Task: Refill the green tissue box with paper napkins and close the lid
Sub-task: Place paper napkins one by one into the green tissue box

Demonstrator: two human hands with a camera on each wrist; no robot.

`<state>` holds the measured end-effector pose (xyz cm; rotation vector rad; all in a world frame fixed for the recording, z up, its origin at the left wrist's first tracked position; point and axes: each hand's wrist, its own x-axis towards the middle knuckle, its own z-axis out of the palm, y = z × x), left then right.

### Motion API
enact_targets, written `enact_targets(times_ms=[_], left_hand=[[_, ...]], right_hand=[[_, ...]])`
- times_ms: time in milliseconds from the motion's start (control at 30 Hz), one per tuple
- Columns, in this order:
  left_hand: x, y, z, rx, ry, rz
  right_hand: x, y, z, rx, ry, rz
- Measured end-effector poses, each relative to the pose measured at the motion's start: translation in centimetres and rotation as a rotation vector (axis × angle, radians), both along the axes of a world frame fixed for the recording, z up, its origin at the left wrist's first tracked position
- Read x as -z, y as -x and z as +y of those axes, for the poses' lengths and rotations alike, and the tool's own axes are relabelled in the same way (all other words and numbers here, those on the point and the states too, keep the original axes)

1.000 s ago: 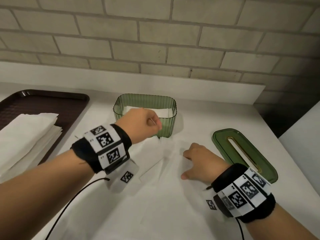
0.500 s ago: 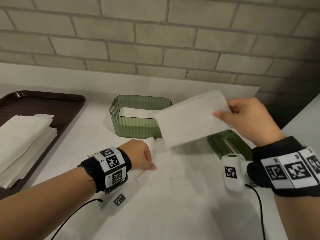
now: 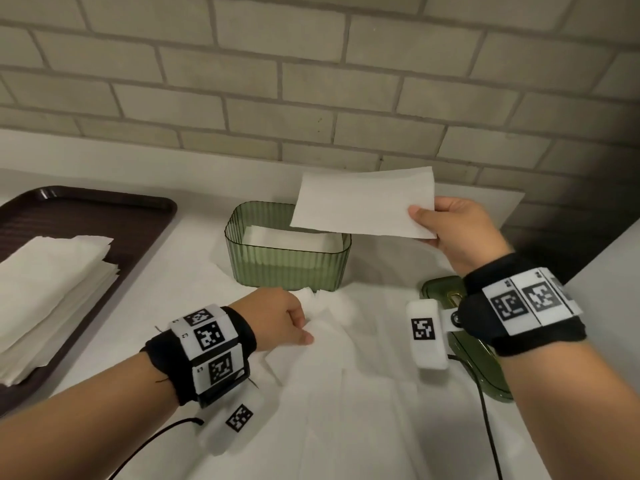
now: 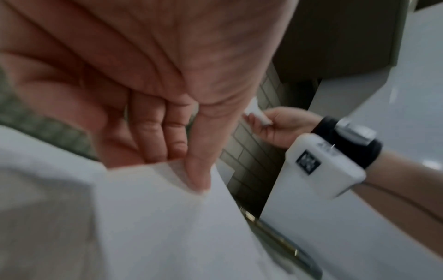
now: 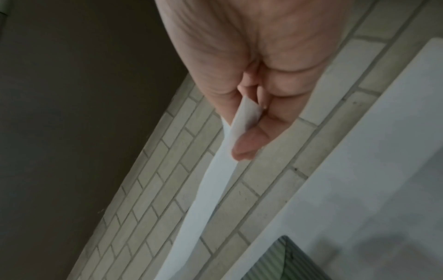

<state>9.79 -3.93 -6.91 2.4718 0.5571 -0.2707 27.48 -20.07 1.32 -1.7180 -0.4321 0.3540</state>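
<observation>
The green ribbed tissue box (image 3: 287,268) stands open at the table's middle with white napkins inside. My right hand (image 3: 424,220) pinches the right edge of a folded napkin (image 3: 363,202), held in the air over the box's back right corner; the right wrist view shows the thumb (image 5: 242,147) clamping this napkin (image 5: 215,189). My left hand (image 3: 304,327) rests in front of the box and pinches the corner of a loose napkin (image 3: 332,344) lying on the table, thumb (image 4: 199,176) on top. The green lid (image 3: 485,372) lies to the right, partly hidden under my right wrist.
A dark brown tray (image 3: 104,216) at the left holds a stack of napkins (image 3: 45,282). More unfolded napkins (image 3: 346,427) cover the table in front. A brick wall (image 3: 311,98) runs behind, and the table edge drops off at the right.
My right hand picked a napkin off the table and carried it up and back over the box. My left hand came from the box down to the loose napkins.
</observation>
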Motion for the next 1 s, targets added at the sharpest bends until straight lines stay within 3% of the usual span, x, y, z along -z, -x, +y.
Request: enact_targets(times_ms=[333,533,767,867,1000], left_hand=[[-3.3,5.1,3.4,-0.230,0.075,-0.323],[-4.7,8.7,4.5,-0.376,-0.057,-0.480],[-5.8,11.3,6.9,-0.478,-0.053,-0.565],[-6.3,11.9,8.2,-0.499,-0.033,-0.565],[-7.4,11.6,9.4,-0.507,0.058,-0.642]], right_hand=[[1.9,0.1,7.7,-0.110,0.224,-0.032],[3.1,0.5,10.8,-0.159,0.438,-0.190],[3.9,1.1,11.9,-0.260,0.630,-0.262],[3.3,2.0,11.6,-0.291,0.725,-0.456],[2.0,2.8,10.3,-0.189,0.631,-0.784]])
